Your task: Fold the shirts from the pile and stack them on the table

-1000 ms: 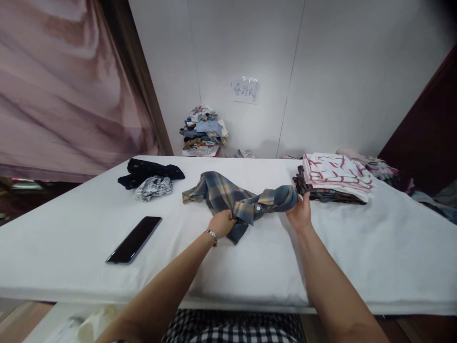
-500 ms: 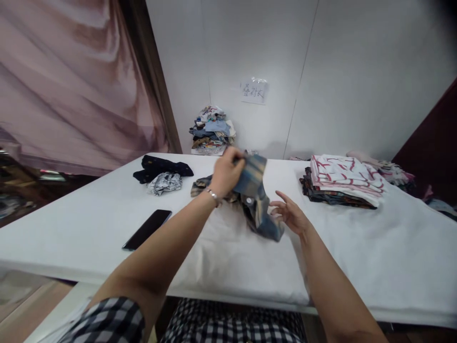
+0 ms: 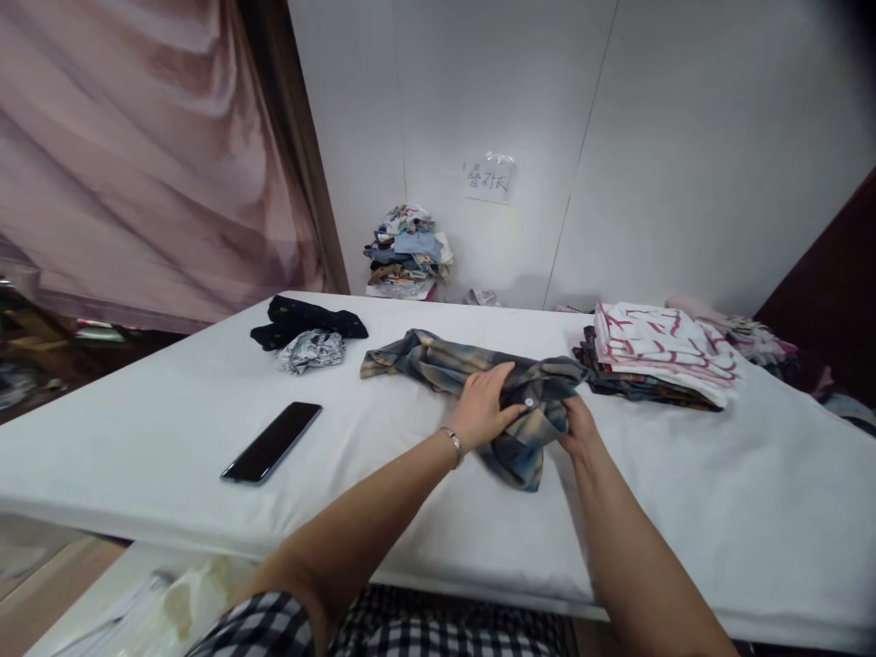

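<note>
A crumpled plaid shirt (image 3: 444,360) in blue, grey and tan lies across the white table, its collar end bunched toward the right and a pale button showing. My left hand (image 3: 483,408), with a bracelet at the wrist, grips the cloth near that button between thumb and fingers. On the right side of the bunched part, my right hand (image 3: 580,429) holds the shirt's edge. Its fingers are mostly hidden in the fabric. One flap of the shirt hangs toward me between the two hands.
To the right stands a stack of folded shirts (image 3: 663,342), white and red on top. A black phone (image 3: 274,443) lies at left, with a black garment (image 3: 311,319) and a grey-white crumpled cloth (image 3: 311,351) behind. Piled clothes (image 3: 407,251) stand by the wall.
The shirt has come down and spread out leftward on the table. My left hand has moved down and right, and my right hand has gone from open to holding the cloth.
</note>
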### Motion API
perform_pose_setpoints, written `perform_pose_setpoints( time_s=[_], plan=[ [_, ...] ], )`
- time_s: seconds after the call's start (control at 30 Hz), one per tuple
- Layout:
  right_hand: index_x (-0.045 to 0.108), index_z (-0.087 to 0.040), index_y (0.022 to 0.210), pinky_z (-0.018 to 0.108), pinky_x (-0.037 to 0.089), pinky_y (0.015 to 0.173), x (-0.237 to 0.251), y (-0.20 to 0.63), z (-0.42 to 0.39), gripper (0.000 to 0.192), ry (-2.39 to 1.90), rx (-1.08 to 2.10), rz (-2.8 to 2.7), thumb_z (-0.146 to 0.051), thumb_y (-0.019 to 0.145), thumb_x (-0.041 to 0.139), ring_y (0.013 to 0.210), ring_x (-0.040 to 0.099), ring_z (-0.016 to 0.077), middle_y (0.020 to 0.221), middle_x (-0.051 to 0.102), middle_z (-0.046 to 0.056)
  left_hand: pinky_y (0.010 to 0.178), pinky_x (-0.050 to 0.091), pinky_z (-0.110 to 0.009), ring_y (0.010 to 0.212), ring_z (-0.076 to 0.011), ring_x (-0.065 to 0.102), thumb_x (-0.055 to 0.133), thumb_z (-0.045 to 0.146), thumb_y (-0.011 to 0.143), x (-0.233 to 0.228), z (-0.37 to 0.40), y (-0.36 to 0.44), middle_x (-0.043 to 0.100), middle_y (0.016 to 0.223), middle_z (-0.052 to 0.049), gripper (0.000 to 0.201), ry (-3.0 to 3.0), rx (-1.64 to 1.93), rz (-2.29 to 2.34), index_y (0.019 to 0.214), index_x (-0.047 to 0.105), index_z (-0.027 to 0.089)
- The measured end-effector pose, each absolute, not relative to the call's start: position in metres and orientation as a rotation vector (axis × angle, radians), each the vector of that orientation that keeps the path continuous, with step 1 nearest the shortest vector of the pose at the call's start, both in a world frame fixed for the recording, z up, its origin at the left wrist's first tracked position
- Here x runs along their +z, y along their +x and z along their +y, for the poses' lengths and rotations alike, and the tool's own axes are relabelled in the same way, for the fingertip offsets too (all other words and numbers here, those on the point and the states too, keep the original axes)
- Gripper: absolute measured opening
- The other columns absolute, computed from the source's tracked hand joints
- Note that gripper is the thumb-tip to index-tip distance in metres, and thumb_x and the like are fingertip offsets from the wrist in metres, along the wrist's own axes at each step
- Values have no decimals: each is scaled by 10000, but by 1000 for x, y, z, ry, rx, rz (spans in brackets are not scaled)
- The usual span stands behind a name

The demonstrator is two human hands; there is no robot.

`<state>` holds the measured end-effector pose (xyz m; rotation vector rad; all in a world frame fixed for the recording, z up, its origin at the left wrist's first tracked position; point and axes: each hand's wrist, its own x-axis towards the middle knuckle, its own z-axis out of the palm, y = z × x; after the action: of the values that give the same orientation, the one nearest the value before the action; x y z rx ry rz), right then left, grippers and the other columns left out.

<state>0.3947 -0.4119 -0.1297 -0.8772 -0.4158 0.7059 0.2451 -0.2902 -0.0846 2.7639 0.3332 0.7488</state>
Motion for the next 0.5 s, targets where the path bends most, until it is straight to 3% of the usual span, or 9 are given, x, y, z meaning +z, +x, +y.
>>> perform_pose_setpoints(
  time_s=[0.07,0.13,0.23,0.33,0.4,0.5],
  plan=[
    [691,-254,868,328,598,679,-128,398,-416,244,-845,702,-357,-325,647,766,729,719,210,753,744,-4,1164,261,-407,1352,-231,420,594,368,857,-93,-274,239,484,1470,-68,627,2858,675,449,1434,402,215],
    [683,-271,841,359,605,708,-130,400,-418,202,-836,722,-319,-349,662,735,783,724,236,712,735,-2,1155,236,-487,1318,-256,447,600,297,842,-100,-252,235,559,1393,-90,514,2877,605,583,1342,511,220],
    [680,-265,807,399,597,787,-133,401,-421,176,-831,739,-306,-367,666,700,866,720,263,713,735,17,1093,280,-552,1179,-298,546,578,223,832,-101,-216,229,706,1099,-122,214,2833,528,809,1013,686,187],
    [684,-236,783,434,573,863,-133,403,-426,192,-831,725,-298,-367,643,696,904,713,280,714,736,37,970,415,-464,1066,-291,600,532,159,824,-88,-188,213,708,960,-139,151,2756,532,978,799,681,155],
    [688,-224,783,460,559,893,-131,402,-429,215,-838,729,-296,-384,640,697,917,708,288,727,738,48,873,463,-377,1042,-265,608,477,126,828,-74,-176,195,689,1008,-132,194,2691,608,1066,818,668,156],
    [688,-232,781,474,557,887,-127,395,-430,257,-824,748,-306,-442,636,720,933,700,288,795,748,53,796,472,-346,985,-254,618,449,132,825,-48,-167,162,679,993,-100,208,2508,832,1180,840,650,182]
  ],
)
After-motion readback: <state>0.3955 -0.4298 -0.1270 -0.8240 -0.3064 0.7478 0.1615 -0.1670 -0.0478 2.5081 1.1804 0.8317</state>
